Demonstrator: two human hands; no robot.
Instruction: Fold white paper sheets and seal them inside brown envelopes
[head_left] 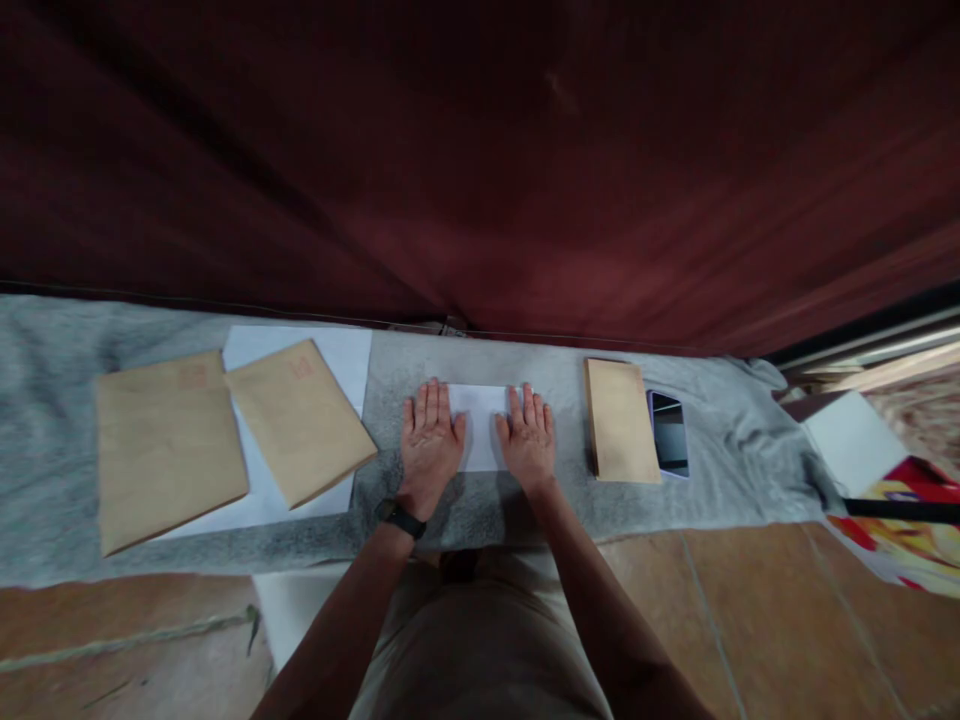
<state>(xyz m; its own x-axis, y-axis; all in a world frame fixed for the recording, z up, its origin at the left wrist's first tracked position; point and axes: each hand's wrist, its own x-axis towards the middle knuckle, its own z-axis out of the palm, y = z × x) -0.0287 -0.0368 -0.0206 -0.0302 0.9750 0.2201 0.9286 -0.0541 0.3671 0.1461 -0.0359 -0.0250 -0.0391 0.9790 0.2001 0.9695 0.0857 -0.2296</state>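
A white sheet of paper [481,428] lies on the grey cloth in front of me, its two side ends covered by my hands. My left hand [433,435] rests flat on its left end, palm down, fingers stretched forward; a dark watch is on that wrist. On the right end, my right hand [529,440] lies flat too, fingers slightly spread and thumb pointing inward. Neither hand grips anything. Just right of my right hand is a stack of brown envelopes [624,422].
Grey cloth [472,515] covers the long narrow surface. At left, brown envelopes [171,450] and another brown envelope [300,425] overlap larger white paper [358,375]. A phone [670,435] lies right of the stack. A dark red curtain [480,200] hangs behind; a white box [855,445] stands far right.
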